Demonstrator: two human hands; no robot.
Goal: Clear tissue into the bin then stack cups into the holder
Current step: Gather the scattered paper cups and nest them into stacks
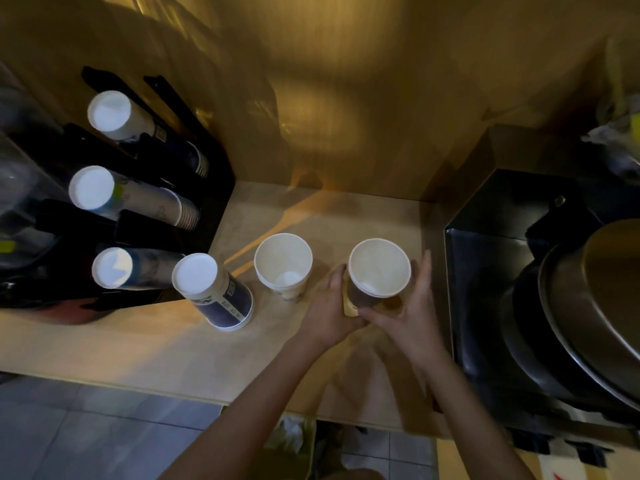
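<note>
An upright paper cup (379,268) stands on the wooden counter (173,351) right of centre, and both hands hold it. My left hand (329,313) grips its left side and base. My right hand (407,306) wraps its right side with fingers up along the wall. A second upright white cup (283,263) stands just to the left, untouched. An upside-down dark blue cup (213,292) sits further left. The black cup holder (145,209) at the left carries three stacks of inverted cups (91,188). White tissue (289,434) lies in a bin below the counter edge.
A black metal box (485,271) stands close to the right of the held cup, with stacked metal pans (588,323) at its right. A golden wall backs the counter. Grey floor tiles (86,427) show below the front edge.
</note>
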